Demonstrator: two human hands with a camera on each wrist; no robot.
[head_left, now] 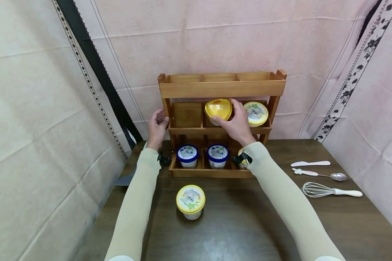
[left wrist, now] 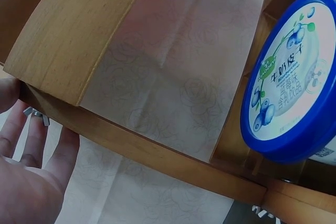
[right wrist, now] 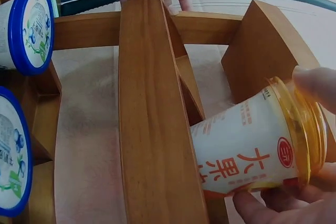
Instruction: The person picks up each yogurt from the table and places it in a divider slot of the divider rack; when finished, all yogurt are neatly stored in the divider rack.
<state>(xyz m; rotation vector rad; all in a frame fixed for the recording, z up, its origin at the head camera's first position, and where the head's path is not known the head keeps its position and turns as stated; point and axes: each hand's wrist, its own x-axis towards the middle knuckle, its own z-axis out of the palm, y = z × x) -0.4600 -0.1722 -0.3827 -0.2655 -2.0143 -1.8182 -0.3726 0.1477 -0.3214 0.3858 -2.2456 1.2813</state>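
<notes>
My right hand (head_left: pixel 236 125) grips a white cup with a translucent yellow domed lid (head_left: pixel 219 108) by its lid. In the right wrist view the white cup body (right wrist: pixel 244 148), with orange lettering, tilts into the rack's middle shelf, its base hidden behind the front board. At the rack's left side, my left hand (head_left: pixel 157 128) holds the side post (left wrist: pixel 147 140), thumb at one edge and fingers near a wing nut. The wooden rack (head_left: pixel 222 88) stands upright. A yellow-lidded tub (head_left: pixel 256 113) sits in the compartment right of the cup.
Blue-lidded tubs (head_left: pixel 187 154) stand on the rack's bottom shelf; my right wrist partly hides a yellow-rimmed one. Another yellow-lidded tub (head_left: pixel 191 201) stands on the table (head_left: pixel 235 217) in front. To the right lie a white knife (head_left: pixel 310 163), a spoon (head_left: pixel 320 174) and a whisk (head_left: pixel 330 190).
</notes>
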